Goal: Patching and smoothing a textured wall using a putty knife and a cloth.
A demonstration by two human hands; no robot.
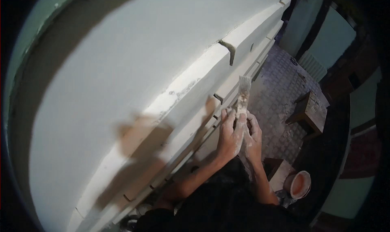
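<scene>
A putty knife (244, 89), its flat blade crusted with pale plaster, points up and away in front of me. My left hand (230, 140) and my right hand (253, 140) meet at its lower end, fingers curled in around it. Whitish dust coats both hands. Most of the handle is hidden by the fingers and thumbs. To the left of the hands runs a pale stepped moulding (207, 71) along the wall, with dark gaps cut across it. The blade appears apart from the moulding.
A smooth pale wall (101, 61) fills the left side. On the right, a wooden stool (309, 115) stands on the patterned paving (272, 85). Near my right forearm are a bucket (307, 187) and a box-like block (281, 176). Shadows fall across the moulding.
</scene>
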